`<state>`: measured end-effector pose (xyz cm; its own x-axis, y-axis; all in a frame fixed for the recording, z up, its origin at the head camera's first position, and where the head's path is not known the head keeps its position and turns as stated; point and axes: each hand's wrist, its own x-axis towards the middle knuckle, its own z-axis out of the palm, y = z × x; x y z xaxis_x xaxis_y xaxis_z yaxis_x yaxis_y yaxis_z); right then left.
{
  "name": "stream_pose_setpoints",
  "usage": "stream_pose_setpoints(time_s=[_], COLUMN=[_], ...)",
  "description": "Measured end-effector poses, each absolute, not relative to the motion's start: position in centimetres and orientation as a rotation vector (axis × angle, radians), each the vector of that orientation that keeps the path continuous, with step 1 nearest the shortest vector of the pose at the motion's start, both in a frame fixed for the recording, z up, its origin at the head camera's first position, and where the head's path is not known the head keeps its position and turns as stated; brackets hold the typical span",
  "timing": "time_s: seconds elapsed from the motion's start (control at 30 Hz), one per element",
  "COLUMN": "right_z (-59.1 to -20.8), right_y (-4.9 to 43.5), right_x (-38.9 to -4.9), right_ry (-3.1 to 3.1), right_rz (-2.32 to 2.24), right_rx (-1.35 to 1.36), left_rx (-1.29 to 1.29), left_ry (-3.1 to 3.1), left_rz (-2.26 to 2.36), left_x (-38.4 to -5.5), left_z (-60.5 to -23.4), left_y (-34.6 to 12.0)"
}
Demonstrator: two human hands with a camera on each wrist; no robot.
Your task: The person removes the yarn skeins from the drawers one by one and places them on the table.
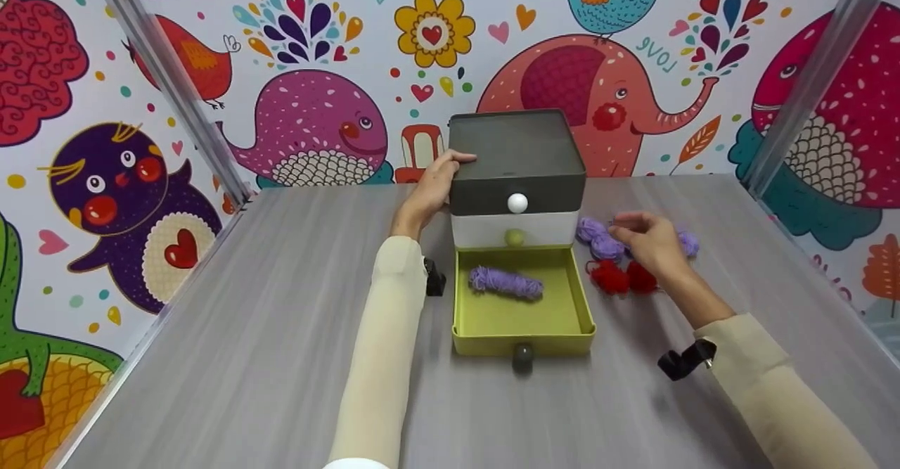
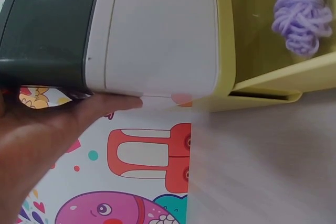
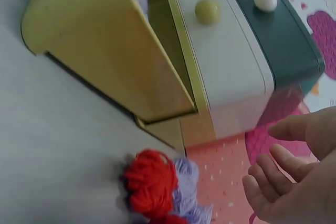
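Note:
A small three-tier drawer box (image 1: 520,145) in dark green, white and yellow-green stands on the table. Its bottom yellow-green drawer (image 1: 524,346) is pulled out, and a purple yarn skein (image 1: 506,283) lies inside. My left hand (image 1: 434,191) rests against the box's left side near the top, one finger reaching onto the lid; the left wrist view shows a straight digit along the white side. To the right of the box, my right hand (image 1: 654,244) hovers over purple yarn (image 1: 601,238) and red yarn (image 1: 610,277), fingers loosely bent, nothing visible between them.
The grey table (image 1: 281,314) stretches out on both sides of the box. Behind stands a wall (image 1: 422,75) printed with cartoon animals, and metal posts (image 1: 176,82) rise at the corners. A black wrist strap (image 1: 685,360) hangs below my right sleeve.

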<state>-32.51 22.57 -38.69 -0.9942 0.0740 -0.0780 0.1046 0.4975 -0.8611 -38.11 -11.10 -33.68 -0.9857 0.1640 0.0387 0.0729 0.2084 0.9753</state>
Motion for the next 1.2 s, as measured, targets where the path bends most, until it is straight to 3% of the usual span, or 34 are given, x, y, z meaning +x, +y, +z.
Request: stream_pose_setpoints(time_s=[0.67,1.2], right_z=[-39.3,-40.4], right_y=[17.7,14.5], right_x=[-31.5,-31.0], right_ry=[2.78,2.759], right_rz=[-1.307,-1.22], right_rx=[-0.339,-0.532], left_rx=[0.238,0.235], left_ry=[2.379,2.381], left_rz=[1.927,1.928], left_x=[-38.2,-38.0], left_z=[-33.9,-33.7], left_y=[-11.1,-11.1])
